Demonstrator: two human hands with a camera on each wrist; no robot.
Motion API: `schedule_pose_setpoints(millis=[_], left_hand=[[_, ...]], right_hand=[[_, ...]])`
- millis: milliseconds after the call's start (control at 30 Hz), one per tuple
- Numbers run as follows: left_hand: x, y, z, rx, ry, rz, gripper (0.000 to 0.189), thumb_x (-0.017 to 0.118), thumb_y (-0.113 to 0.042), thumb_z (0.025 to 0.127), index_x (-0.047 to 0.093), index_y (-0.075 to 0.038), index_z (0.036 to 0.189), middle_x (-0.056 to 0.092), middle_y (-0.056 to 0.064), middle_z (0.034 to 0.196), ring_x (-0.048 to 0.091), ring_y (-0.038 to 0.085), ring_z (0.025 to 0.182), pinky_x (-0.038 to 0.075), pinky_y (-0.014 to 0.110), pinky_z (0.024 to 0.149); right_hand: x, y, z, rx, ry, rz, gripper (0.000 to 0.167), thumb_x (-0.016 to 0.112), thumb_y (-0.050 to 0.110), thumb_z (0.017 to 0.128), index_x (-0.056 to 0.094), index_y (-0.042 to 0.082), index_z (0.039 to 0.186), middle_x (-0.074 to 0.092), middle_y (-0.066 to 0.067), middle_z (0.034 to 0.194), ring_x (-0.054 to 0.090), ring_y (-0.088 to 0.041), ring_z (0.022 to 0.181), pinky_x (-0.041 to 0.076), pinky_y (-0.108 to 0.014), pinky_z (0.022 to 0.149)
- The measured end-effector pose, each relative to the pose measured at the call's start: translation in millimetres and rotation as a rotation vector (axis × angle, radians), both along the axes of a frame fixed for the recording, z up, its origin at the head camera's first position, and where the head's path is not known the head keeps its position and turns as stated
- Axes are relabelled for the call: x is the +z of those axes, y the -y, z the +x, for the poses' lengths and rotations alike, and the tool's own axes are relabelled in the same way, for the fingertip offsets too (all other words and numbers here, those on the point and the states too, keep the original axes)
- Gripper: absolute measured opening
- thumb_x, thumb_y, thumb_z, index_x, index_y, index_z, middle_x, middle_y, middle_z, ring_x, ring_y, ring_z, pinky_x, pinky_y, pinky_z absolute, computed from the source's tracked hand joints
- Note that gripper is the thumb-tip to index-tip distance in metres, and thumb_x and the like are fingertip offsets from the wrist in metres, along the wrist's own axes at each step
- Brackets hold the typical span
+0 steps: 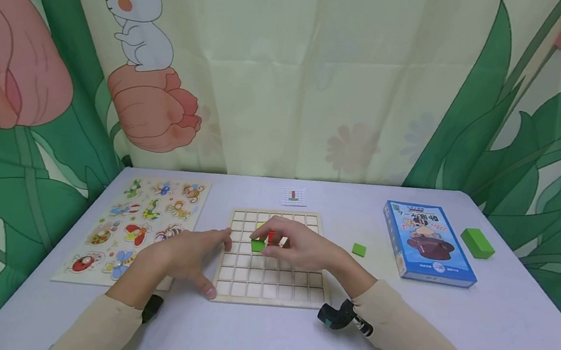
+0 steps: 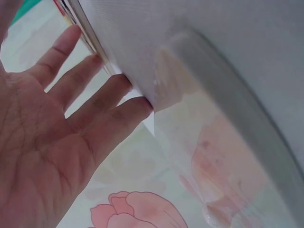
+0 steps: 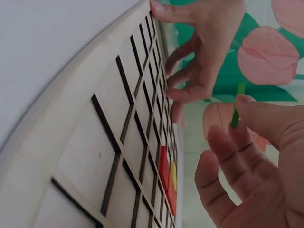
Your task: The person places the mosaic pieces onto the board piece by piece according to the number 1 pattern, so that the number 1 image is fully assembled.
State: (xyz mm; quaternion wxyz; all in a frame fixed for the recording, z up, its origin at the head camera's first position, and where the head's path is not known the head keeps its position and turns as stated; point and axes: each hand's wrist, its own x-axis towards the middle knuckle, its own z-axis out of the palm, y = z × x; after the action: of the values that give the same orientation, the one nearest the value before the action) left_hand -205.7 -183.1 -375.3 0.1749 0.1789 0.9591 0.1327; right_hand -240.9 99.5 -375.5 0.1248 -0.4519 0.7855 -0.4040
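Note:
A wooden grid board (image 1: 292, 296) lies in the middle of the table. Over its upper part my right hand (image 1: 305, 248) pinches a thin green square tile (image 3: 239, 107) between thumb and fingertips, raised off the grid in the right wrist view. Red tiles (image 3: 164, 171) and a yellow tile (image 3: 174, 176) sit in the grid cells, partly covered by the right hand in the head view. My left hand (image 1: 182, 253) is spread at the board's left edge, thumb at the near corner and fingers farther up. Its fingers (image 2: 114, 92) look fairly straight in the left wrist view.
Behind the board lies a small pattern card (image 1: 293, 197). A loose green tile (image 1: 358, 250) is on the table to the right, then a blue box (image 1: 423, 243) and a green block (image 1: 477, 243). An insect picture board (image 1: 150, 223) lies at left, partly beneath the left arm.

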Motion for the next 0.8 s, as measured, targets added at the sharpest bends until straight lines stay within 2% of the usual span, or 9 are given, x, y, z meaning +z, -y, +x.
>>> schedule_pose_setpoints(millis=[100, 300, 500, 633, 800], left_hand=[[-0.9, -0.5, -0.3, -0.004, 0.003, 0.004, 0.091, 0.098, -0.055, 0.052, 0.053, -0.038, 0.129, 0.046, -0.002, 0.158, 0.056, 0.019, 0.122, 0.046, 0.051, 0.104], [0.0, 0.2, -0.5, -0.004, 0.005, -0.006, 0.089, 0.099, -0.055, 0.053, 0.053, -0.037, 0.127, 0.041, -0.001, 0.163, 0.054, 0.020, 0.129, 0.045, 0.051, 0.106], [2.5, 1.5, 1.1, 0.002, 0.014, -0.010, 0.089, 0.098, -0.055, 0.053, 0.053, -0.036, 0.127, 0.043, -0.001, 0.161, 0.056, 0.019, 0.122, 0.047, 0.051, 0.102], [2.2, 0.8, 0.9, 0.002, 0.011, -0.015, 0.089, 0.098, -0.055, 0.054, 0.054, -0.037, 0.128, 0.040, -0.001, 0.163, 0.056, 0.019, 0.124, 0.046, 0.050, 0.104], [2.1, -0.3, 1.0, 0.002, 0.004, -0.025, 0.090, 0.098, -0.055, 0.054, 0.054, -0.036, 0.130, 0.036, -0.001, 0.166, 0.054, 0.022, 0.132, 0.045, 0.051, 0.106]], right_hand=[[-3.1, 4.0, 0.0, -0.013, -0.016, 0.045, 0.032, 0.069, 0.014, 0.099, 0.065, 0.016, 0.131, 0.064, 0.006, 0.120, 0.063, -0.017, 0.093, 0.053, -0.032, 0.083], [-8.5, 10.4, -1.3, -0.044, -0.037, 0.131, 0.035, 0.071, 0.014, 0.097, 0.064, 0.011, 0.131, 0.063, 0.003, 0.110, 0.060, -0.014, 0.085, 0.051, -0.028, 0.079], [-12.8, 16.9, -2.2, -0.058, -0.084, 0.178, 0.036, 0.074, 0.013, 0.095, 0.065, 0.010, 0.129, 0.063, -0.004, 0.101, 0.058, -0.016, 0.084, 0.049, -0.028, 0.080], [-14.2, 18.7, -1.6, -0.080, -0.121, 0.222, 0.037, 0.076, 0.013, 0.093, 0.065, 0.012, 0.128, 0.064, -0.002, 0.099, 0.057, -0.017, 0.086, 0.048, -0.029, 0.080], [-13.6, 18.7, -0.3, -0.096, -0.106, 0.247, 0.039, 0.078, 0.013, 0.092, 0.065, 0.012, 0.128, 0.065, 0.001, 0.099, 0.056, -0.015, 0.083, 0.048, -0.027, 0.077]])
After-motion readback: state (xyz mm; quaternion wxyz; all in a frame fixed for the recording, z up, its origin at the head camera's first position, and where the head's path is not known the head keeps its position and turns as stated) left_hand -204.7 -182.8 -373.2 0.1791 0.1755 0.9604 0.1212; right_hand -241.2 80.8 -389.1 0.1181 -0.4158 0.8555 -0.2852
